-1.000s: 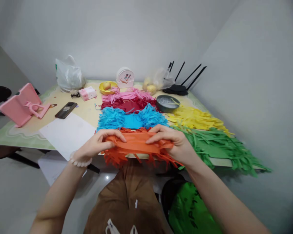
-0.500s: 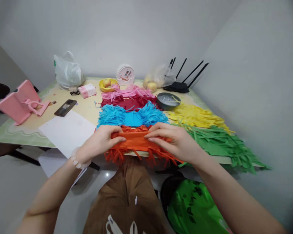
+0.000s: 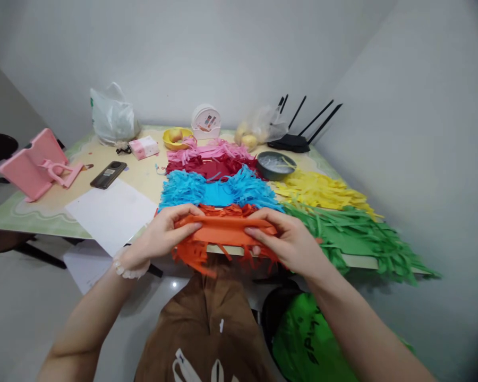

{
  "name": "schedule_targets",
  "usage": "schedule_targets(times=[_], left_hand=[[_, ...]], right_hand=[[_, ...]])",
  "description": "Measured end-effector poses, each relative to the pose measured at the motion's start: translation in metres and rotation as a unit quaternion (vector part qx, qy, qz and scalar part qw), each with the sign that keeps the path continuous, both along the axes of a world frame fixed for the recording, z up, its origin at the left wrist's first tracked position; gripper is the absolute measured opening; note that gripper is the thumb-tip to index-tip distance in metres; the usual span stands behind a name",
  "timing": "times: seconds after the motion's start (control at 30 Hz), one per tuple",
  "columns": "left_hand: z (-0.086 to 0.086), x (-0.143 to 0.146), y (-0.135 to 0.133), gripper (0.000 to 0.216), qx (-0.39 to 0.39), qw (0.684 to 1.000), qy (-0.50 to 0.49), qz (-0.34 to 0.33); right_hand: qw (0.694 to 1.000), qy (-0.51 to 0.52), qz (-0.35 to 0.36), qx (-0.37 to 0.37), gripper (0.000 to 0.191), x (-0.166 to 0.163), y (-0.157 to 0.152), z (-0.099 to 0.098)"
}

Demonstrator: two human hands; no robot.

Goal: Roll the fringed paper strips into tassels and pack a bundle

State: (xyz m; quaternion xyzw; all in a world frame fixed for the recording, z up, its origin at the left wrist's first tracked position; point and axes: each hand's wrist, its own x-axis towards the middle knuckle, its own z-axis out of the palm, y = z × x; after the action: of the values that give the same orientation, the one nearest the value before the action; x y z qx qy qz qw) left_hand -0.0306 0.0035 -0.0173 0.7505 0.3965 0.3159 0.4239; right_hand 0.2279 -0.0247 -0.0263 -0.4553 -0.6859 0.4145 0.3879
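Observation:
An orange fringed paper sheet [image 3: 223, 232] stretches between my two hands at the table's front edge, its middle folded over into a band. My left hand [image 3: 171, 231] pinches the band's left end between thumb and fingers. At the right end my right hand [image 3: 284, 239] grips it the same way, thumb on the near face. Cut orange strips dangle below the band over the edge. Just beyond lies a blue fringed sheet [image 3: 218, 193], then a dark red one [image 3: 213, 168] and a pink one [image 3: 211, 153]. To the right are yellow fringe [image 3: 322, 190] and a green fringed sheet [image 3: 352, 239].
A dark bowl [image 3: 275, 165] stands behind the yellow fringe, near a black router [image 3: 290, 142]. On the left are white paper [image 3: 111, 212], a phone [image 3: 108, 175], a pink tablet stand [image 3: 58, 172], a tissue pack [image 3: 144, 147] and a plastic bag [image 3: 113, 119].
My hands have lifted the orange band slightly and moved a little apart, with the right hand shifting right. The band looks flatter and wider, and its strips are swinging.

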Motion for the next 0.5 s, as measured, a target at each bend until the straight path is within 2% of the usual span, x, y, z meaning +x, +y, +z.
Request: schedule_targets(times=[0.1,0.17,0.37,0.5], left_hand=[[-0.014,0.000,-0.007,0.022,-0.103,0.991,-0.090,-0.005],[-0.022,-0.001,-0.011,0.020,-0.135,0.982,-0.134,-0.017],[-0.036,0.002,-0.021,0.014,-0.103,0.983,-0.153,-0.022],[-0.042,0.010,-0.025,0.028,-0.062,0.991,-0.113,0.039]], right_hand=[[0.996,0.091,-0.016,-0.004,0.012,-0.003,-0.009,-0.018],[0.990,0.140,-0.008,0.011,0.007,-0.004,-0.013,-0.030],[0.985,0.164,-0.004,0.060,0.011,-0.003,-0.022,-0.055],[0.987,0.112,-0.040,0.105,0.023,-0.005,-0.028,-0.059]])
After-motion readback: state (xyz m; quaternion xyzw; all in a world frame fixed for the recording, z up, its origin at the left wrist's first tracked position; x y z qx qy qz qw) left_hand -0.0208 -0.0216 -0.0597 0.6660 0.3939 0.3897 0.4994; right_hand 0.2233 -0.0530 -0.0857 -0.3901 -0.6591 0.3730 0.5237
